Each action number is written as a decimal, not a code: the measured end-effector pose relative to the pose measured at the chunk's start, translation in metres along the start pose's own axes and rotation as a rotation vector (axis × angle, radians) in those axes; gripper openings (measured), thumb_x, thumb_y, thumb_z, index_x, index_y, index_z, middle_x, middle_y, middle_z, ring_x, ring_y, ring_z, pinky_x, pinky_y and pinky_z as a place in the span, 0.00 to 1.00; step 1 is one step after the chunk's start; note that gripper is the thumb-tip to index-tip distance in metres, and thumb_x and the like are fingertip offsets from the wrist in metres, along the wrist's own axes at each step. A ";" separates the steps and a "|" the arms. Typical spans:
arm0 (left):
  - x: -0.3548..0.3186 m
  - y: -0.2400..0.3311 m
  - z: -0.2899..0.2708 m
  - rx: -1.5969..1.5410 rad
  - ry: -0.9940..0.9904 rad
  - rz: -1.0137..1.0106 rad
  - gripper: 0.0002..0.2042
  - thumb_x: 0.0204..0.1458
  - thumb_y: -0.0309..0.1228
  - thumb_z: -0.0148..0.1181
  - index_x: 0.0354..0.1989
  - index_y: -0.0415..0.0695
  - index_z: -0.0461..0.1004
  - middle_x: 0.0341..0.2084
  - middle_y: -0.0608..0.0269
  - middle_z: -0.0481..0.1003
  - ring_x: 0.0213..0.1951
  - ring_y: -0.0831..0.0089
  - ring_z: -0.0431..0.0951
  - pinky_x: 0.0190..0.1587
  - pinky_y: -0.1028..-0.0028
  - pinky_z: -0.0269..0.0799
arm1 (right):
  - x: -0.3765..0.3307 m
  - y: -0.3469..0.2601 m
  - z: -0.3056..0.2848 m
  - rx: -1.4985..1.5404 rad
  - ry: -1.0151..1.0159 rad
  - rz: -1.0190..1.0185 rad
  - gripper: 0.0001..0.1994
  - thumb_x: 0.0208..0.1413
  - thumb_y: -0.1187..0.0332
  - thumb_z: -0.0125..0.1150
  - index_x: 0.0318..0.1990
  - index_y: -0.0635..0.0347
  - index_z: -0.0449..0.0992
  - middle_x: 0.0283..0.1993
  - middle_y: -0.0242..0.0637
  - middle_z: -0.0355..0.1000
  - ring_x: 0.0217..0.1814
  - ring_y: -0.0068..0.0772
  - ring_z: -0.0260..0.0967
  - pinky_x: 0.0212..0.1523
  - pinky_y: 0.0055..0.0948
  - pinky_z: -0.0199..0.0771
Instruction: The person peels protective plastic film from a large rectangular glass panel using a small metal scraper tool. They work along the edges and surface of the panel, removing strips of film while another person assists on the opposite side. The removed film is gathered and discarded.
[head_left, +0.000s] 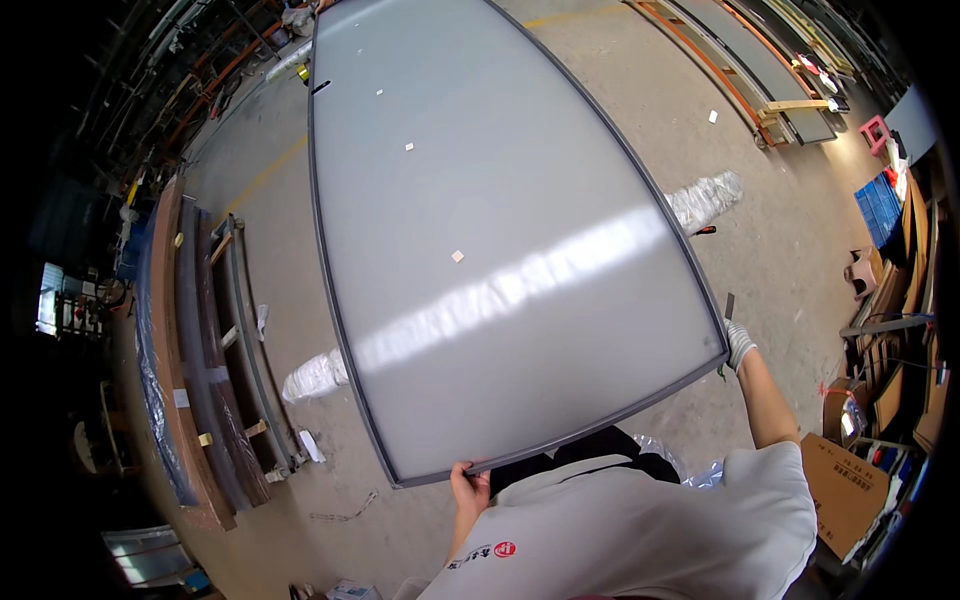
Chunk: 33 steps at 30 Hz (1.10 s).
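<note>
concrete floor [640, 90] all around. my left fingers [468, 490] clamp the grey framed panel [500, 230] at seven o'clock, gloved right fingers [738, 346] grip its four o'clock corner; my palms are hidden behind its frame.

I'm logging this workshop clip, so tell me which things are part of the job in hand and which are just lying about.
In hand:
large grey framed panel
left hand at its near corner
gloved right hand at its right corner

Lying about:
cardboard box
blue crate
stacked frames
</note>
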<state>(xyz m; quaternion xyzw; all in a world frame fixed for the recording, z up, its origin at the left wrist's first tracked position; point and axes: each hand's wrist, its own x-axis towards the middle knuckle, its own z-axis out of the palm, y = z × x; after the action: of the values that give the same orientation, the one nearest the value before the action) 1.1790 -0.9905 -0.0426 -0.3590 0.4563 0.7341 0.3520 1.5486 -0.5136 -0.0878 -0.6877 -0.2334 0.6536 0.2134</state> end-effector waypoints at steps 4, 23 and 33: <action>-0.026 0.021 -0.004 0.522 -0.111 -0.079 0.14 0.52 0.40 0.53 0.33 0.40 0.69 0.36 0.55 0.75 0.40 0.64 0.76 0.44 0.65 0.72 | -0.038 -0.014 0.015 -0.085 0.209 -0.110 0.14 0.55 0.56 0.56 0.32 0.58 0.74 0.24 0.34 0.72 0.18 0.27 0.66 0.18 0.29 0.67; -0.104 -0.032 0.106 1.513 -0.971 0.599 0.07 0.47 0.27 0.61 0.33 0.38 0.73 0.29 0.58 0.75 0.34 0.68 0.77 0.38 0.73 0.71 | -0.241 0.087 -0.034 -0.100 0.102 -0.449 0.18 0.60 0.54 0.49 0.39 0.62 0.73 0.17 0.29 0.66 0.13 0.17 0.56 0.15 0.19 0.58; -0.101 -0.184 0.219 1.632 -0.925 0.723 0.07 0.44 0.26 0.62 0.31 0.39 0.73 0.27 0.56 0.74 0.30 0.63 0.74 0.34 0.71 0.70 | -0.176 0.005 -0.087 -0.169 -0.172 -0.509 0.16 0.61 0.60 0.48 0.41 0.64 0.74 0.24 0.29 0.72 0.21 0.15 0.62 0.25 0.17 0.63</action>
<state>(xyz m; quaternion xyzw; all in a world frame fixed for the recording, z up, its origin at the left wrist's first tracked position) 1.3389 -0.7461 0.0373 0.4729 0.7199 0.3269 0.3890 1.6290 -0.6225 0.0544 -0.5643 -0.4694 0.6130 0.2923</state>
